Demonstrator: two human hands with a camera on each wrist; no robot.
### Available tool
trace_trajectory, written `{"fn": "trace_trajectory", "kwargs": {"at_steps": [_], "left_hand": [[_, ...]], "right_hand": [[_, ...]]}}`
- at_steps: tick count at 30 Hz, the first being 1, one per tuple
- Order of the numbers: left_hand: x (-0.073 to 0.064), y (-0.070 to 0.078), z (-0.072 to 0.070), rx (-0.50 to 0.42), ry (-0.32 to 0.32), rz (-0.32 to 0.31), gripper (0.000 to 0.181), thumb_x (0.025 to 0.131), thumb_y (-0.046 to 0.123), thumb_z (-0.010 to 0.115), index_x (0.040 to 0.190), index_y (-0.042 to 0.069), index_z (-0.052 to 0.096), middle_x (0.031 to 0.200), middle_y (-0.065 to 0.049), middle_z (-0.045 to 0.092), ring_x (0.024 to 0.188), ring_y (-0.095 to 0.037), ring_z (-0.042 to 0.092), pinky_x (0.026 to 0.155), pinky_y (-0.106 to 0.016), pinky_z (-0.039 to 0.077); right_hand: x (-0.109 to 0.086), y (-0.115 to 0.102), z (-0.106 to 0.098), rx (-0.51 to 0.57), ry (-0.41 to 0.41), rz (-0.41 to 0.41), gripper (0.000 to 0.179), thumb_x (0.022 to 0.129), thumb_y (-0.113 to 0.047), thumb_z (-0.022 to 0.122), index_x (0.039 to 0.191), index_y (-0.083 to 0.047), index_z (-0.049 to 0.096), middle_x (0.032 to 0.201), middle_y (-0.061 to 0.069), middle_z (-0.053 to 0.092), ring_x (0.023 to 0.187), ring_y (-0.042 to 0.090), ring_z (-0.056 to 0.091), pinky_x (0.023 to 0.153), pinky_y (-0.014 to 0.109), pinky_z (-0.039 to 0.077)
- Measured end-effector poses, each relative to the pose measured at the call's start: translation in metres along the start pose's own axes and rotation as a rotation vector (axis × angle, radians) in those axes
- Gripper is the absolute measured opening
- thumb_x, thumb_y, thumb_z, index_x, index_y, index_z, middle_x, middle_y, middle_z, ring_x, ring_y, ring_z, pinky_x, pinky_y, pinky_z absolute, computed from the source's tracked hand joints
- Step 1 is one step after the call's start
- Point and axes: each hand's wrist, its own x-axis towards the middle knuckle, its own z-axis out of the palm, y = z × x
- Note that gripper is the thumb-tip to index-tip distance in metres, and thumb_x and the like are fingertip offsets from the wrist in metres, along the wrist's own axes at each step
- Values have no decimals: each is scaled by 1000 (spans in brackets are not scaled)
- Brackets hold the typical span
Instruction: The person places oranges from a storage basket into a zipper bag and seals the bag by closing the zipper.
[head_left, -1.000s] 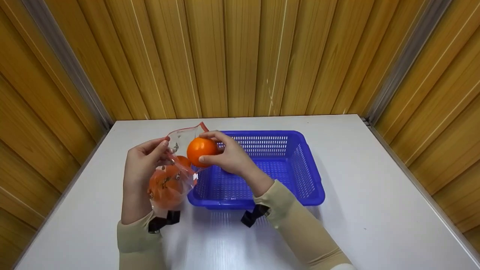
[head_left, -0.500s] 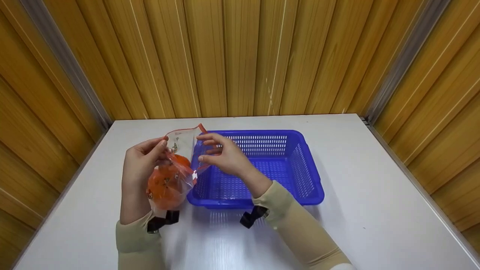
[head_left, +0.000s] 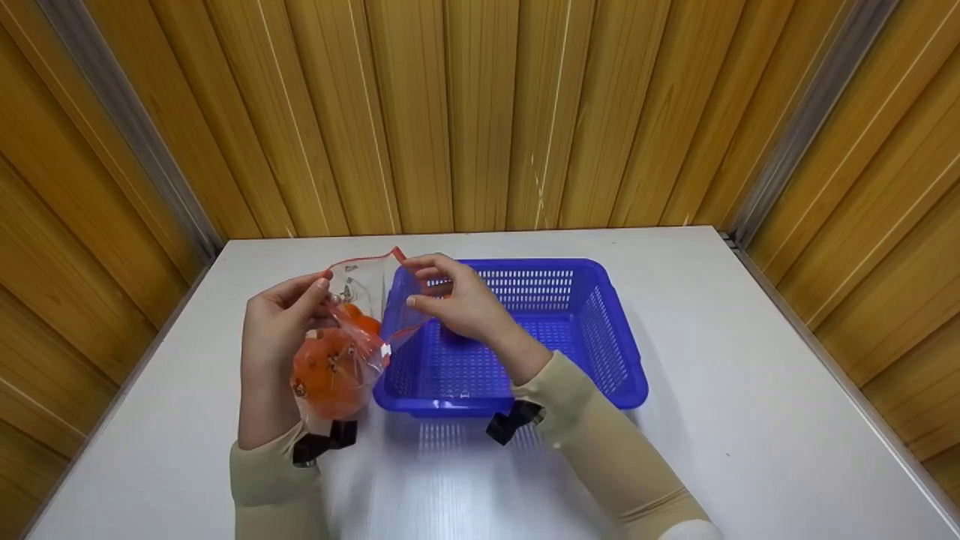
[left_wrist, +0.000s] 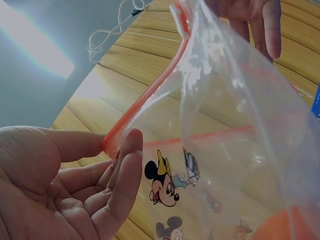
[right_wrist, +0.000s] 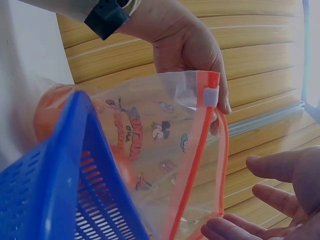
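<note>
My left hand point(head_left: 277, 322) pinches the red-edged rim of a clear zip bag point(left_wrist: 220, 105) between thumb and fingers. Oranges point(head_left: 334, 386) lie low in the bag, seen through its cartoon-printed plastic; how many is unclear. At the mouth's other side, my right hand point(head_left: 465, 300) has its fingers spread and holds no fruit. In the right wrist view, fingertips of the right hand point(right_wrist: 280, 205) touch the bag's orange-red rim point(right_wrist: 197, 155), and the mouth stands apart. A white slider point(right_wrist: 210, 96) sits at the rim's corner.
A blue perforated basket point(head_left: 607, 330) stands on the white table point(head_left: 720, 450), right of the bag and under my right hand. Something dark reddish in it is mostly hidden behind that hand. Wood-patterned panels point(head_left: 480, 112) enclose the table's back and sides.
A second ago my right hand held an orange at the bag's mouth. It has let go of that orange, and its fingers now touch the rim. The left hand keeps its pinch.
</note>
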Motion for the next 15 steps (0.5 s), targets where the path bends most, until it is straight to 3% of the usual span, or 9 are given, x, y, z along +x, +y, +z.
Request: {"fn": "trace_trajectory", "kwargs": {"at_steps": [15], "left_hand": [[1,0,-1,-20,-12,4,38,102,24,64,134,2,67,81,6,69,73,-8,70,73,-21,63]], "right_hand": [[12,2,-19,-68,49,109,50,94,-14,75,141,-20,60,145,18,58,126,35,65,102,47,58]]}}
